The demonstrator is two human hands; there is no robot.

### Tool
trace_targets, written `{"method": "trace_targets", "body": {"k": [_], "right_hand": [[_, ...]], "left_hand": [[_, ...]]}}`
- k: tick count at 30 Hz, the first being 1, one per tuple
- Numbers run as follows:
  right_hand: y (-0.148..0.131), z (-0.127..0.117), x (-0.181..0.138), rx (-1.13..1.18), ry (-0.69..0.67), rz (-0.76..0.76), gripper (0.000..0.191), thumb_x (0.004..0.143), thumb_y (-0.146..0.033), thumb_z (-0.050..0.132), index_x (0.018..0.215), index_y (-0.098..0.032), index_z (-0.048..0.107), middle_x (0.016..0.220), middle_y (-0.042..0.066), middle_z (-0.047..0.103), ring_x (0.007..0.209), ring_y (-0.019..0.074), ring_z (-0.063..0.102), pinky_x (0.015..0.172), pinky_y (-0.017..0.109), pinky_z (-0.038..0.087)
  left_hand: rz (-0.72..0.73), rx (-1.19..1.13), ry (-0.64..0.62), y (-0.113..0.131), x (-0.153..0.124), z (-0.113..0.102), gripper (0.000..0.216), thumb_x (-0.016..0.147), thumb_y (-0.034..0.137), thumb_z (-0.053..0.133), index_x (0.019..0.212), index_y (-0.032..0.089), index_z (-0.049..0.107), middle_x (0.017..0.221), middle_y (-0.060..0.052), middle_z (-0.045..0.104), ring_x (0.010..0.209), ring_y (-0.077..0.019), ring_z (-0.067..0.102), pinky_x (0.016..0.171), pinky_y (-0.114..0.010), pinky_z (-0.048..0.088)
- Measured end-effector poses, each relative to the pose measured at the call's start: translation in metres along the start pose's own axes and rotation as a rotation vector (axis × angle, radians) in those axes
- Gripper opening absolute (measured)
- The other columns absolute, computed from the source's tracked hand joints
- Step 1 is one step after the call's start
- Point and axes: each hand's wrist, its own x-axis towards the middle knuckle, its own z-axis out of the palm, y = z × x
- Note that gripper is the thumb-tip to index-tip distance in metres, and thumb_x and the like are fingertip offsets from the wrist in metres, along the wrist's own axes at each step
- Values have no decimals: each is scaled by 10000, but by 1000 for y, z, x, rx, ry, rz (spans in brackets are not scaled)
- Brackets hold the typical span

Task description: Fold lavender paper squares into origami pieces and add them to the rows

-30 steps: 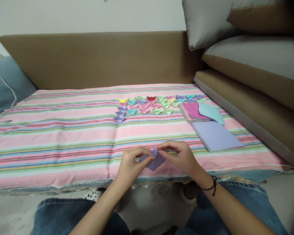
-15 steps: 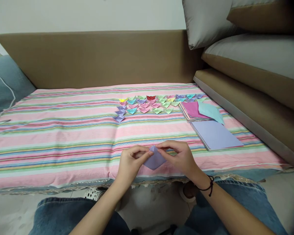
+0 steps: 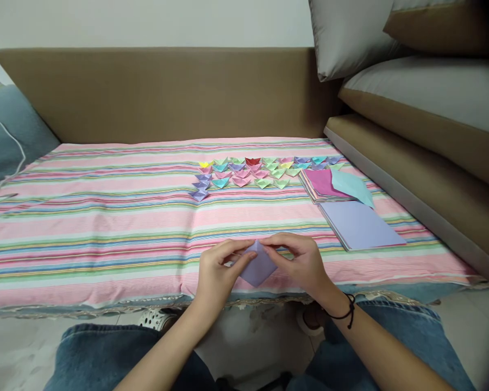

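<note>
A folded piece of lavender origami paper (image 3: pixel 257 270), diamond-shaped, is held near the front edge of the striped cloth. My left hand (image 3: pixel 224 266) pinches its upper left side between thumb and fingers. On the upper right side, the thumb and fingers of my right hand (image 3: pixel 295 258) are closed on the same paper. Both sets of fingertips sit close to its top corner. Beyond my hands, several small folded paper boats (image 3: pixel 241 181) in many colours stand in rows. A stack of lavender square sheets (image 3: pixel 362 225) lies to the right of my right hand.
Pink and teal sheets (image 3: pixel 324 182) lie on a second paper stack behind the lavender one. The striped cloth (image 3: pixel 85 228) covers the seat, with a brown backrest (image 3: pixel 167 98) behind. Large cushions (image 3: pixel 424 92) are piled along the right. A white cable (image 3: pixel 14 141) runs at far left.
Both hands keep their pinch on the lavender paper. My left hand's fingers have shifted slightly up toward the top corner, and the camera view has moved a little.
</note>
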Motion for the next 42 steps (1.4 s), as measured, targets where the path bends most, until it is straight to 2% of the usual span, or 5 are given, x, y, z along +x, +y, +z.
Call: {"method": "trace_targets", "body": {"k": [8,24,31,36,42], "right_hand": [[0,1,0,45,-23,16,136,749,-222,655,872,-227,713,810,36,722,724,183,668,648,303,566],[-2,5,-2,127,-69,61,86,743,-203,653,801,-223,712,794,37,721,729,178,667,634,288,563],[1,13,-4,428,-72,422,432,640,-295,751,1039,-221,604,821,29,702,761,178,662,647,277,546],[4,24,-11,490,-184,612,305,604,-356,759,810,-149,670,714,24,665,636,159,600,557,266,487],[7,27,-13,489,-84,626,235,635,-364,732,684,-143,668,622,-1,604,584,129,524,548,253,413]], "left_hand": [[34,34,20,1,-2,1,149,722,240,689,867,223,716,818,-31,701,714,-156,640,591,-227,520],[-235,-254,-40,7,1,4,166,655,288,736,765,167,703,652,-23,689,584,-137,626,527,-212,494],[-306,-318,141,2,4,3,248,637,293,755,833,150,702,707,-40,704,637,-147,642,556,-222,495],[-275,-317,256,-5,6,3,267,639,282,752,868,154,708,734,-42,711,672,-149,647,586,-231,503],[-244,-323,256,-7,6,3,207,649,248,746,831,162,699,732,-25,704,695,-128,645,640,-212,511]]}}
